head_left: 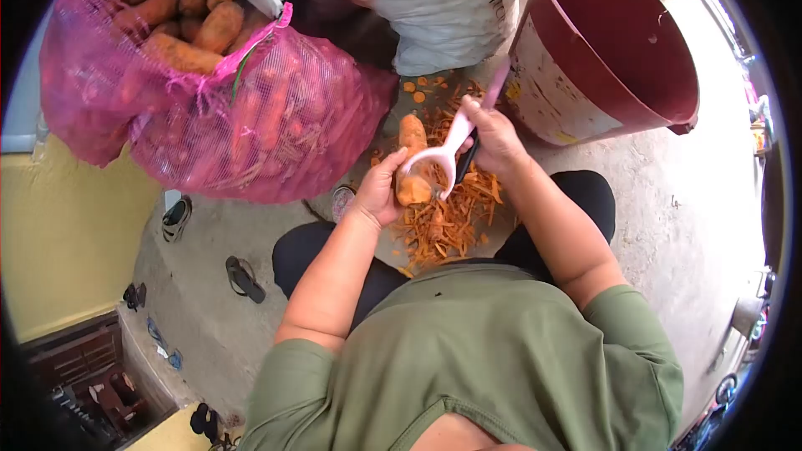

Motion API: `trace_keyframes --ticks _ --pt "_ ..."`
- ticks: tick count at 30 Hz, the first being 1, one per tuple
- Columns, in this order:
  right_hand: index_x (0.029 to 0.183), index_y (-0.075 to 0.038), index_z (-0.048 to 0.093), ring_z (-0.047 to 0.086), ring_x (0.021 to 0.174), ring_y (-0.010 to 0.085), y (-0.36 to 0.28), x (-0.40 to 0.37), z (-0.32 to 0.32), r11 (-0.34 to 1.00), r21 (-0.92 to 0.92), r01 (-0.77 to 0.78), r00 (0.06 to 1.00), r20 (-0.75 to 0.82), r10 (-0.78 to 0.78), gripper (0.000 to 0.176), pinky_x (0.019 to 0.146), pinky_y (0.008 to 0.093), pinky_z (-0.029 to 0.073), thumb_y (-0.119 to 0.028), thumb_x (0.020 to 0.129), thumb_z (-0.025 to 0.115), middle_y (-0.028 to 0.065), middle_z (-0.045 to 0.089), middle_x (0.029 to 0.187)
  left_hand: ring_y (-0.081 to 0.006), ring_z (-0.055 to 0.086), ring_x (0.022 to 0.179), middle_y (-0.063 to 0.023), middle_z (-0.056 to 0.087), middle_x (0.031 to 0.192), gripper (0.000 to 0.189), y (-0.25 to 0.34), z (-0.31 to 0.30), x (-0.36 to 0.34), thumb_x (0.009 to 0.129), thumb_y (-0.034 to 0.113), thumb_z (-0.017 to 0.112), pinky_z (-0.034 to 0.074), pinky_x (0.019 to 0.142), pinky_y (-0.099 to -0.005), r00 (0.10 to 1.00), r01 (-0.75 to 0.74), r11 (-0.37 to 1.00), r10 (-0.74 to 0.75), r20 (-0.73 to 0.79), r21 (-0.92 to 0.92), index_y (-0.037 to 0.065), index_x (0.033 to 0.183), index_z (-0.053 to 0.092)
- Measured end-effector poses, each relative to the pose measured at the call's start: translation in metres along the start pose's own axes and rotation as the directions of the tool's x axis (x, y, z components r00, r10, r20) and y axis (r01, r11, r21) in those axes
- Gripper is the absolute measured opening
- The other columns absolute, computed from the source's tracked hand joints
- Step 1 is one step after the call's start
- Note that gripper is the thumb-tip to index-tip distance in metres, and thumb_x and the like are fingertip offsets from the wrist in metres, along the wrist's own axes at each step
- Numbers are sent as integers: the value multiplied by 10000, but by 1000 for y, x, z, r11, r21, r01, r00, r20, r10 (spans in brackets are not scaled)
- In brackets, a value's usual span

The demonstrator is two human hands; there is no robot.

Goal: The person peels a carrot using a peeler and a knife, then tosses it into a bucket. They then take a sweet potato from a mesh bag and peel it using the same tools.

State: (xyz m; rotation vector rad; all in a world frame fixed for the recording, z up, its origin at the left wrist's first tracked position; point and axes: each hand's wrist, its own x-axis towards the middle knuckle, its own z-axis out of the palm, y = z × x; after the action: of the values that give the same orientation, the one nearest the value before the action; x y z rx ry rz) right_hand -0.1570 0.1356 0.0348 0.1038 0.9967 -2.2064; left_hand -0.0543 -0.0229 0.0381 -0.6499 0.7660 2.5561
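Below a green shirt [501, 342], a carrot [411, 135] is held over the concrete floor [668, 225] between two bare hands. The left hand [380, 192] is wrapped around the carrot's near end with its fingers clamped on it. The carrot's long axis is thus pointed away from the body, and its far tip is bare. The right hand [494, 140] is closed on the handle of a pale pink peeler [455, 129], fingers clamped around it. The peeler's looped head is laid across the carrot just beyond the left thumb, while the handle is slanted off to the far right. Of the two hands, the left is set nearer to the carrot; the right is kept apart from it and reaches it only through the peeler. Under both hands, orange peelings [443, 230] are strewn in a heap on the floor. Farther off, a pink mesh sack [267, 125] packed with carrots is propped at the left. A white sack [443, 8] is seen beside it, and a maroon bucket [618, 42] is stood at the right.
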Motion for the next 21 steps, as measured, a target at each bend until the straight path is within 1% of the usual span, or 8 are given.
trace_keyframes --ticks 3,5,10,13,16,17,19,21 --pt "767 -61 471 442 467 93 7 -20 17 963 -264 45 994 103 -19 213 388 206 340 -263 808 525 19 482 618 -198 538 897 -99 549 955 409 -18 12 -23 853 353 392 452 771 -360 987 28 996 -14 158 -87 34 1104 437" --pt "760 -58 491 455 479 89 8 -14 3 889 -448 95 994 88 -62 249 392 204 347 -299 793 542 21 499 621 -220 558 780 -108 547 885 430 -25 4 -32 842 396 390 481 631 -360 988 68 997 -65 140 -19 48 1091 434" --pt "785 -31 483 458 472 99 -22 16 -52 927 -322 190 892 -338 -301 212 393 212 377 -212 767 592 40 501 626 -238 538 664 -117 529 846 422 -36 -14 -47 831 428 388 466 494 -342 988 106 994 -104 116 -15 87 1074 443" --pt "767 -42 477 457 466 107 -19 -1 -36 960 -187 210 949 -196 -246 199 383 208 360 -217 782 570 36 488 598 -238 545 687 -111 533 877 413 -40 -25 -43 831 429 385 475 521 -349 986 120 993 -117 116 -22 103 1078 443" --pt "735 -58 488 462 467 111 18 -35 12 899 -438 18 999 -35 -37 201 393 227 363 -241 790 549 38 500 585 -244 560 673 -113 539 898 429 -44 -4 -42 842 414 367 480 512 -352 987 107 993 -113 -112 -57 59 1070 443" --pt "731 -56 496 469 468 110 28 -33 7 937 -347 46 997 76 -21 213 393 229 363 -254 782 558 43 510 592 -246 560 664 -114 538 897 429 -44 -7 -41 845 409 363 480 509 -352 992 121 991 -122 -18 -49 52 1068 446" --pt "730 -47 502 465 458 107 20 -9 -21 890 -455 27 946 -276 -170 224 395 224 359 -256 778 567 40 504 588 -249 560 648 -114 537 895 429 -45 -17 -41 850 399 354 481 501 -353 976 153 988 -148 163 -24 39 1062 450" --pt "733 -27 498 461 445 113 -4 11 -62 906 -371 204 877 -343 -337 237 384 221 361 -245 769 584 49 509 594 -250 559 659 -107 536 927 419 -47 -27 -41 852 379 356 484 506 -353 972 187 981 -178 154 -48 42 1084 447"
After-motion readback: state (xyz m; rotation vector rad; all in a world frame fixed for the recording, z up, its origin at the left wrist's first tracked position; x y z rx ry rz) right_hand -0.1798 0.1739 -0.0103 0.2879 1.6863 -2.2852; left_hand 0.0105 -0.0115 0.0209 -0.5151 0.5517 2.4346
